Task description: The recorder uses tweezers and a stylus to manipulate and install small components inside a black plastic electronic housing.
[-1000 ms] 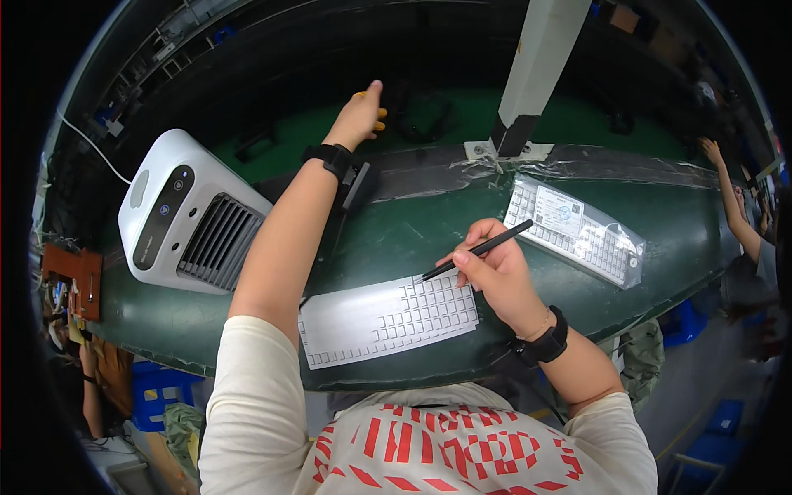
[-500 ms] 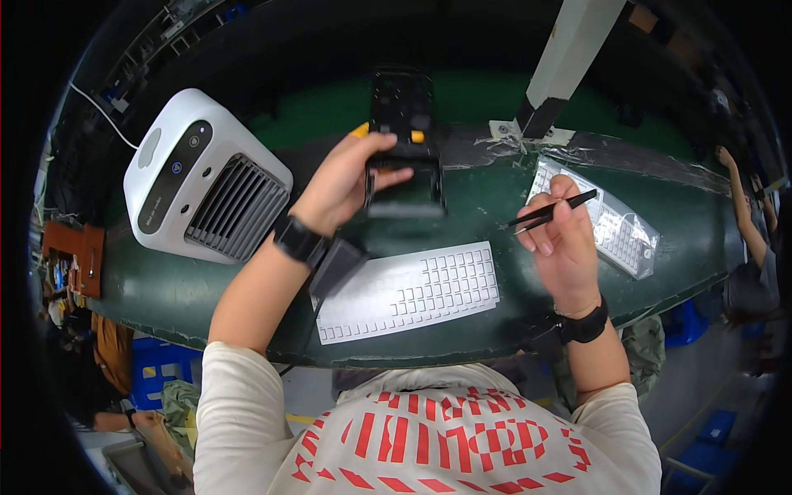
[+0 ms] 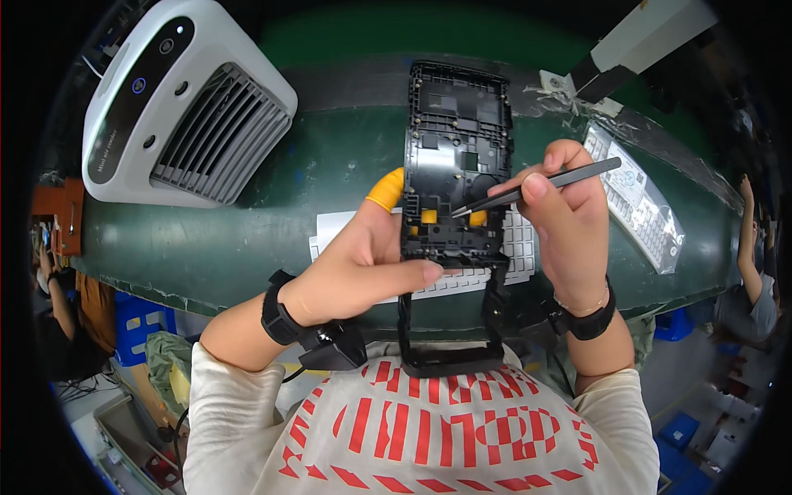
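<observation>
My left hand (image 3: pixel 363 268) grips a long black plastic housing (image 3: pixel 441 165) from its left side, thumb on the lower edge and the other fingers partly hidden behind. A yellow finger cot covers one fingertip; yellow patches also show within the housing's openings. The open frame end of the housing points toward me. In my right hand (image 3: pixel 569 223) are black tweezers (image 3: pixel 569 175), pinched between thumb and fingers. Their tips hover at or just above the housing's inside, between the yellow patches; contact cannot be told. Under the housing lies a white sheet (image 3: pixel 520 247) with rows of small rectangular outlines.
A white air cooler (image 3: pixel 194 107) stands at the left of the green table (image 3: pixel 165 247). On the right lies a plastic-wrapped white sheet pack (image 3: pixel 639 198), near a pale post (image 3: pixel 643 41) bolted down at the back. Other people are at both sides.
The housing has come nearer to me, now over the white sheet. The tweezers have moved left, with their tips at the housing. The view has shifted, and the air cooler looks larger.
</observation>
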A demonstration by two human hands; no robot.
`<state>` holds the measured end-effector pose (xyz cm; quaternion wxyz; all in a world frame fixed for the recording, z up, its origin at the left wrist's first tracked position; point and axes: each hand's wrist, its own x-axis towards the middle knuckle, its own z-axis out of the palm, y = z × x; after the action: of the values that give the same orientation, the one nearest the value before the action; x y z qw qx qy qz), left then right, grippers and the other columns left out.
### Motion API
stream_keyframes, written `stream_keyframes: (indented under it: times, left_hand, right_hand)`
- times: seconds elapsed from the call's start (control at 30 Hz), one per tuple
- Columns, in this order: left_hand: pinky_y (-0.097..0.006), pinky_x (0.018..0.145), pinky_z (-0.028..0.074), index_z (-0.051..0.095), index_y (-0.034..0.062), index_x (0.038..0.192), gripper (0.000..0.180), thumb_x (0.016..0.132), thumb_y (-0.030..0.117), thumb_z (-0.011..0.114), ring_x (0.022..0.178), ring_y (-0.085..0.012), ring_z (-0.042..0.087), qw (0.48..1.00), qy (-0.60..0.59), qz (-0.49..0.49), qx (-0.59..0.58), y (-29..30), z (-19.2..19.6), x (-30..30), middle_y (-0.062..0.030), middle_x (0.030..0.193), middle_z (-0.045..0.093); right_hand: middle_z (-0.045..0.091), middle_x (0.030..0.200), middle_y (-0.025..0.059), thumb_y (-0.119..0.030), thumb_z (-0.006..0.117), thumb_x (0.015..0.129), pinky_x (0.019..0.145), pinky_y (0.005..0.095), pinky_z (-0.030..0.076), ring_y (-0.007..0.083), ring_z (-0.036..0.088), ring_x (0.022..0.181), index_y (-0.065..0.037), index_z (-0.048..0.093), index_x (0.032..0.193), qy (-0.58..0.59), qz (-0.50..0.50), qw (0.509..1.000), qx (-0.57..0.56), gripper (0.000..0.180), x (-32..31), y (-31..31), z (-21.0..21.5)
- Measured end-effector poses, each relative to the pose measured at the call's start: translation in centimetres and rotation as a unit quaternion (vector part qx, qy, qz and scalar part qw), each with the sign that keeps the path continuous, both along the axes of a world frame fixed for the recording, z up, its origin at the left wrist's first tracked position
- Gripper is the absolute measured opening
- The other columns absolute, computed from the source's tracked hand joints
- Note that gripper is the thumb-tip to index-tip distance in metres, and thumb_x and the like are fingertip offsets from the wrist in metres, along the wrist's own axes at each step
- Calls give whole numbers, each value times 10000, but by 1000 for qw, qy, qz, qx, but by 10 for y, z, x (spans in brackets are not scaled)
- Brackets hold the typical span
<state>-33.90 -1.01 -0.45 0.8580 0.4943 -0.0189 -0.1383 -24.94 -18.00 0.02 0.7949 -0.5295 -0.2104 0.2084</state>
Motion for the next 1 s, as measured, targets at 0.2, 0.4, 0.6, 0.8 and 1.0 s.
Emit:
stream_keyframes:
  times: [0.2, 0.4, 0.6, 0.8, 1.0]
  left_hand:
    - [-338, 935, 268, 14, 69, 1262, 792, 653, -104, 488, 1157, -224, 297, 998, -3, -4, -69, -10, -11, -10, -157, 1243, 258]
    - [-361, 938, 260, 2, 123, 1272, 828, 637, -145, 460, 1175, -236, 262, 994, -73, -14, -76, -12, -21, -12, -137, 1262, 224]
    - [-364, 941, 255, -7, 128, 1274, 841, 631, -155, 456, 1180, -234, 251, 995, -74, -8, -71, -13, -21, -13, -131, 1272, 201]
    - [-363, 940, 255, -12, 132, 1273, 842, 635, -160, 453, 1184, -232, 243, 994, -88, -8, -70, -14, -24, -13, -132, 1276, 194]
    - [-362, 938, 260, -18, 134, 1272, 842, 635, -163, 446, 1185, -237, 242, 994, -90, -5, -65, -15, -22, -13, -140, 1271, 203]
  right_hand:
    - [555, 738, 103, 28, 527, 740, 632, 231, 467, 166, 575, 720, -44, 331, 867, -8, 7, 1000, 8, 244, -8, 5, -12]
    - [566, 737, 127, 34, 527, 736, 609, 218, 472, 163, 581, 705, -42, 319, 879, -55, 3, 998, -2, 264, -11, 4, -10]
    - [536, 660, 66, -141, 538, 754, 674, 271, 433, 195, 571, 658, -56, 324, 881, -65, -32, 994, -82, 263, -17, 7, -6]
    - [539, 661, 73, -136, 531, 761, 674, 267, 431, 200, 572, 663, -58, 323, 880, -61, -30, 994, -85, 252, -17, 7, -6]
    - [533, 657, 68, -136, 529, 763, 670, 272, 433, 200, 570, 662, -59, 327, 877, -60, -33, 994, -85, 244, -17, 7, -6]
